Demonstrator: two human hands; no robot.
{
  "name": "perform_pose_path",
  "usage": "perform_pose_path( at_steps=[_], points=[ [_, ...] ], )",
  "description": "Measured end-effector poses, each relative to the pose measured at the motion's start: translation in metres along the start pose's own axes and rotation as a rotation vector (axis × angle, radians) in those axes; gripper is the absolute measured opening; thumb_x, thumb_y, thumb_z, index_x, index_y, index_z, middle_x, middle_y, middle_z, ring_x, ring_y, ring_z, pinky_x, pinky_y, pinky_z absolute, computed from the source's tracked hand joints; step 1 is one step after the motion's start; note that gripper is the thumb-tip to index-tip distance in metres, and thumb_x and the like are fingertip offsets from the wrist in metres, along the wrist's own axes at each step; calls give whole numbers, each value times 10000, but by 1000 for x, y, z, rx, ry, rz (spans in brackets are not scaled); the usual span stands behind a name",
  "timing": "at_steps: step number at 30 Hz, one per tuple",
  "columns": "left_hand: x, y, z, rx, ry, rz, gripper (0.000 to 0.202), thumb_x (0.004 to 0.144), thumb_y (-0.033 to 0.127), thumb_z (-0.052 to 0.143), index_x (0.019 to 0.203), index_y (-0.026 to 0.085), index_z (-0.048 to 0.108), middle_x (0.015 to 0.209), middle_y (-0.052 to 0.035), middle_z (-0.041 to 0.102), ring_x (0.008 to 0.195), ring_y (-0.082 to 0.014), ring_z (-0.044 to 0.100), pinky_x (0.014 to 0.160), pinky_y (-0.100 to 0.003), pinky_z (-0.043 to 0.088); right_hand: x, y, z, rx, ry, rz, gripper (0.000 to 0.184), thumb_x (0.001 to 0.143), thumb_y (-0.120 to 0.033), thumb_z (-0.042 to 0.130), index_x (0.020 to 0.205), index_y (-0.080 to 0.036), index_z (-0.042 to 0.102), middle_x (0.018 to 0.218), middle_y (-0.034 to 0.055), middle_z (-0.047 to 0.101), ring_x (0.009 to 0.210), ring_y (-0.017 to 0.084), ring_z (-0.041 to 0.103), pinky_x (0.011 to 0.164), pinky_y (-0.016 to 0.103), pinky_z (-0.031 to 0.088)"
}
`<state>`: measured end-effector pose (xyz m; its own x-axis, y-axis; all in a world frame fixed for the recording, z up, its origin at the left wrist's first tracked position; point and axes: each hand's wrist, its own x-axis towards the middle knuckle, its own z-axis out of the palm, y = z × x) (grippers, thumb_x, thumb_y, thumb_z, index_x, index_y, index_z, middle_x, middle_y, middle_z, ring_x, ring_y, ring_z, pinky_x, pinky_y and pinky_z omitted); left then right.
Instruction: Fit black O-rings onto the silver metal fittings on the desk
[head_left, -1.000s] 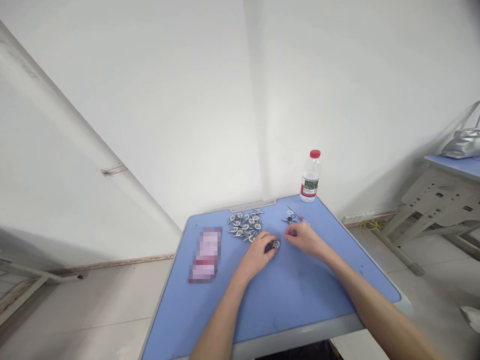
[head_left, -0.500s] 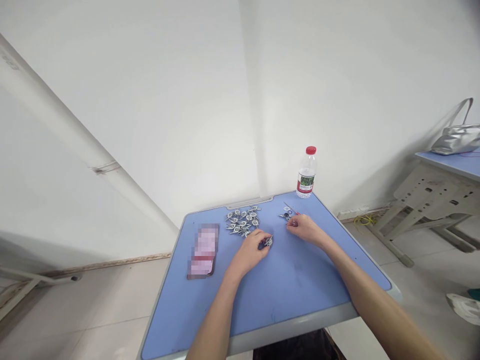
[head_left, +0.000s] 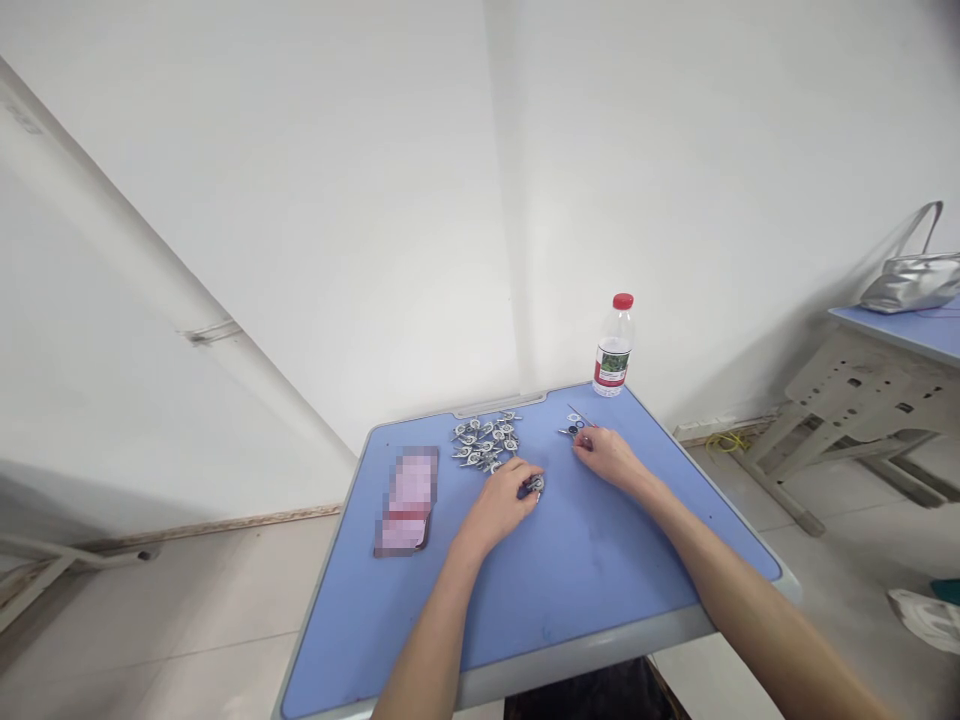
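Observation:
My left hand (head_left: 508, 497) is closed around a small round grey metal part (head_left: 535, 484), holding it just above or against the blue desk top (head_left: 570, 580); the fingers hide some of it. Past that hand lies a loose pile of similar metal parts (head_left: 486, 440), several of them with thin projecting stems. My right hand (head_left: 609, 456) is closed, fingertips pinched at a few small loose pieces (head_left: 574, 431), some dark. Whatever sits between those fingertips is hidden. Beyond them lie a small pale ring (head_left: 574, 417) and a thin rod-like tool (head_left: 579, 412), partly covered by the hand.
A phone (head_left: 409, 500) lies at the desk's left side. At the back right corner stands a red-capped water bottle (head_left: 613, 350), close to the white wall (head_left: 375, 250). Off to the right, another desk (head_left: 900, 325) bears a silver bag (head_left: 915, 278).
The metal part in my left hand has turned slightly. My right hand has moved a little over the small pieces and covers more of the tool's red end.

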<state>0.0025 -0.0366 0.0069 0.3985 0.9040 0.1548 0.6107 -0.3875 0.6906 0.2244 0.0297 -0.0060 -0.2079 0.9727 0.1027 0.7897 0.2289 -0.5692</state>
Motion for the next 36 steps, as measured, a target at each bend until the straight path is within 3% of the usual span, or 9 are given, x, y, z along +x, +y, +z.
perform_pose_path(
  at_steps=[10,16,28,36],
  points=[
    [0,-1,0,-8,1,3,354,767,111,525,1078,230,646,1033,-33,611,896,-168,588,841,-293,468,-1,-2,-1,-11,-14,9,119,809,-211,574,895,-185,652,766,20,655,695,148,573,622,227,360],
    [0,1,-2,-10,-17,7,298,790,150,564,1068,226,641,1003,-30,609,875,-169,586,820,-295,465,-3,-7,1,-44,-23,2,89,804,-168,549,792,-187,636,721,16,649,675,149,561,605,236,342],
    [-3,9,-9,127,-22,56,291,787,117,559,1048,231,620,1067,-29,570,969,-177,556,862,-304,446,-9,-9,2,-32,-75,-43,59,791,-175,579,780,-190,634,729,4,664,679,139,592,618,230,361],
    [-9,8,-19,126,-39,-20,259,765,126,551,995,225,616,949,-16,569,833,-157,554,780,-285,448,-9,-11,0,-57,-78,-45,81,813,-196,564,796,-192,643,726,12,669,681,151,597,620,236,364]
  ],
)
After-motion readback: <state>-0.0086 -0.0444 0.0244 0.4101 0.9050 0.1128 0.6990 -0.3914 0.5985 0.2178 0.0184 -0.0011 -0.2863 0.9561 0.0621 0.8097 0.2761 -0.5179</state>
